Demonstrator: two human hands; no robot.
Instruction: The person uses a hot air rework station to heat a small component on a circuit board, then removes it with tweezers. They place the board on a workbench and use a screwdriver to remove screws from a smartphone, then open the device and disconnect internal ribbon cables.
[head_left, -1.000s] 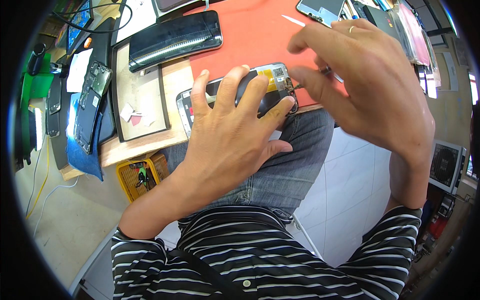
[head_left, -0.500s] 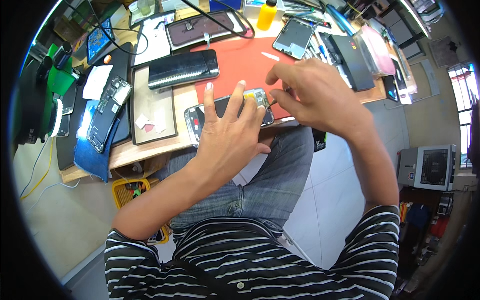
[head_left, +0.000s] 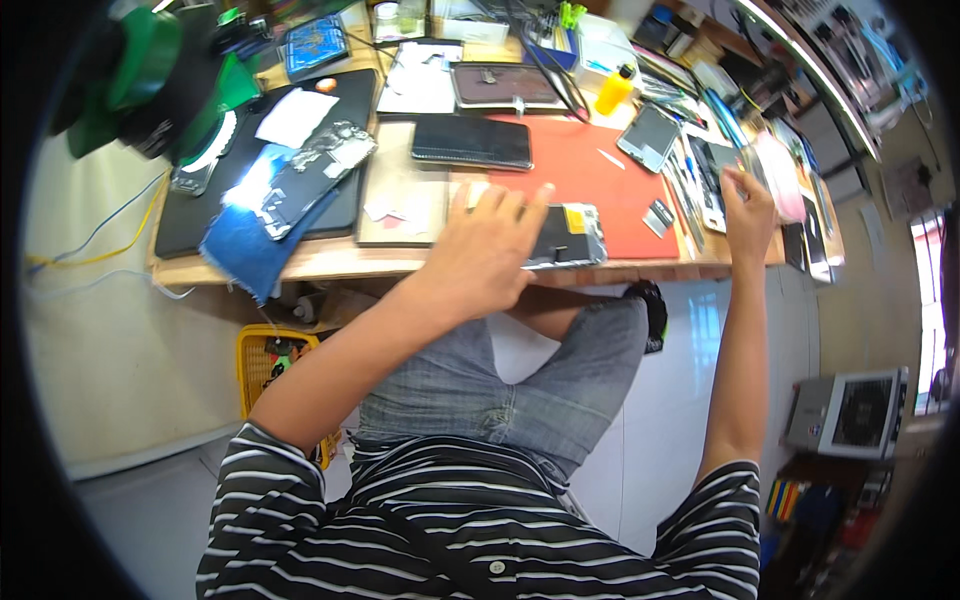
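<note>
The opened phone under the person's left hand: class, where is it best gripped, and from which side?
Probably the phone is best gripped near its right end, fingers and thumb on opposite long edges, coming from the right. It is a thin slab lying flat, so its edges offer the likeliest hold; the left hand covers its left part, while the right end is exposed.
</note>
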